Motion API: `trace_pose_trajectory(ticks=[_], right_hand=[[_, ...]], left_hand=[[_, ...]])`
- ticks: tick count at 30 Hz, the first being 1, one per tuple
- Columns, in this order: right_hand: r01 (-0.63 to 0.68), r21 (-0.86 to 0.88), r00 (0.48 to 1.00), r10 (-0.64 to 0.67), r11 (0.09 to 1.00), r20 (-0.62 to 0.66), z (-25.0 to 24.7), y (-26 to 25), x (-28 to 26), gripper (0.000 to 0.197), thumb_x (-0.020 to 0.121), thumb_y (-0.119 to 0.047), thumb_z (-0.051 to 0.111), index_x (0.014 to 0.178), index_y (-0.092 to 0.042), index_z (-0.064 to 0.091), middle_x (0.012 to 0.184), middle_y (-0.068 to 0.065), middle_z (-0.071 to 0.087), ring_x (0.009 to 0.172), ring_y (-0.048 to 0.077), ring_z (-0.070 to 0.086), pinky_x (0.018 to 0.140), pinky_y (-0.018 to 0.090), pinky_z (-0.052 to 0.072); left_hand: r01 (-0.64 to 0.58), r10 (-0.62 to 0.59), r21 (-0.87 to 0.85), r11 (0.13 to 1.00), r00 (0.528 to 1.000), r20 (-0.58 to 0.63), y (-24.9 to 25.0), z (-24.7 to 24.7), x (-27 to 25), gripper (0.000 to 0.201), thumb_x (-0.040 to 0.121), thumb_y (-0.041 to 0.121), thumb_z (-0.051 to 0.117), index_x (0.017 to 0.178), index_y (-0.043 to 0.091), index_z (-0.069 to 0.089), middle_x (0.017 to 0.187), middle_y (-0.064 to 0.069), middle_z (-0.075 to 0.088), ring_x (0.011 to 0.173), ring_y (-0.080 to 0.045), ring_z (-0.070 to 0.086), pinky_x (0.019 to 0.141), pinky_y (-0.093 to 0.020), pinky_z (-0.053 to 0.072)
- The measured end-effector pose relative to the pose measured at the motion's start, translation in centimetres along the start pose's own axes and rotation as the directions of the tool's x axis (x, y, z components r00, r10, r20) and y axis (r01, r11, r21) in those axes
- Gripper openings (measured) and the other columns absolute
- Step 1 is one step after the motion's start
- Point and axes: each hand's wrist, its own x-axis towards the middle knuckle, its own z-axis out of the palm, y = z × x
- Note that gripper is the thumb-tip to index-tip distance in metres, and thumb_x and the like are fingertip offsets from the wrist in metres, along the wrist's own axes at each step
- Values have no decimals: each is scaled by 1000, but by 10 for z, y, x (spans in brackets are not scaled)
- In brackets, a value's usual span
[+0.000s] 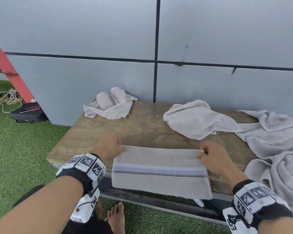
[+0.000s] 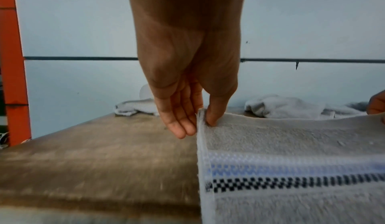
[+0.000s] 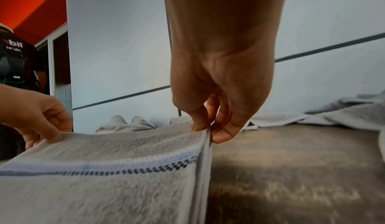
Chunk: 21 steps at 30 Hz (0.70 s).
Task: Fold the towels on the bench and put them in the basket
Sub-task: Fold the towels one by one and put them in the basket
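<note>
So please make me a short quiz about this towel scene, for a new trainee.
1. True or false: both hands pinch the striped towel.
2. How many loose towels lie behind it on the bench?
3. Does the striped towel's near edge hang over the bench front? Yes or no.

Key:
1. True: the left hand and the right hand each pinch a far corner.
2. Three.
3. Yes.

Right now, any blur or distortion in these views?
Head view: sharp, wide-angle bending of the grey panelled wall. Left wrist view: brown wooden bench smeared close to the lens. Right wrist view: grey checker-striped towel soft in the foreground, right hand in shade.
</note>
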Motion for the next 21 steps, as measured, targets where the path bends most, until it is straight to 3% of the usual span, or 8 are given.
trace_pose_trajectory(ticks=[6,9,12,13,15,18,19,21], right_hand=[[172,-21,968,-173,985,-179,-49,-14,1,17,94,-11,58,80,-14,66,78,1,66,79,23,61,63,27,39],[232,-20,895,-221,973,-386,-73,-20,0,8,94,-11,62,92,-6,68,85,8,66,84,28,58,74,35,39],[299,97,845,-216,949,-490,-81,-16,-8,12,91,-9,67,102,-15,67,99,6,66,91,22,61,88,33,47],[313,111,845,-223,943,-486,-81,-12,-14,15,89,-7,68,100,-17,66,99,7,66,89,22,61,87,33,48],[253,41,904,-221,967,-365,-73,4,-24,22,84,-4,72,93,-22,62,89,7,64,78,21,59,75,24,45],[80,2,996,-80,997,49,-51,30,-41,28,85,5,65,93,-21,61,85,6,57,76,27,57,58,10,38],[41,15,991,-42,999,126,-43,39,-44,31,86,8,60,93,-22,60,86,4,58,78,28,56,57,11,39],[-6,-19,994,8,1000,113,-28,51,-50,28,87,1,57,98,-25,58,92,0,63,87,24,60,59,15,40]], left_hand=[[-164,155,-50,985,976,-156,32,-61,-8,22,89,14,61,68,14,60,67,3,56,63,-15,48,53,-18,34],[-270,197,-146,952,901,-387,44,-80,-8,7,90,16,66,90,16,72,89,0,66,74,-15,55,73,-27,43],[-403,249,-200,893,814,-525,48,-79,-20,10,87,11,73,92,20,71,89,6,59,71,-9,51,74,-19,39],[-421,269,-204,884,814,-515,46,-74,-25,13,86,9,74,91,21,69,86,8,56,70,-4,51,70,-12,36],[-350,260,-185,918,886,-383,40,-58,-36,15,85,11,75,88,23,67,86,11,54,69,-2,50,62,-5,36],[-206,198,-124,971,977,-77,16,-15,-38,23,80,15,80,88,28,63,104,2,64,78,-15,59,59,-16,39],[-165,165,-120,979,986,-8,9,-2,-36,22,80,18,80,92,26,63,107,1,64,80,-14,59,60,-19,40],[-67,77,-155,986,996,55,2,19,-37,21,84,30,77,97,25,61,103,4,65,83,-11,61,65,-25,46]])
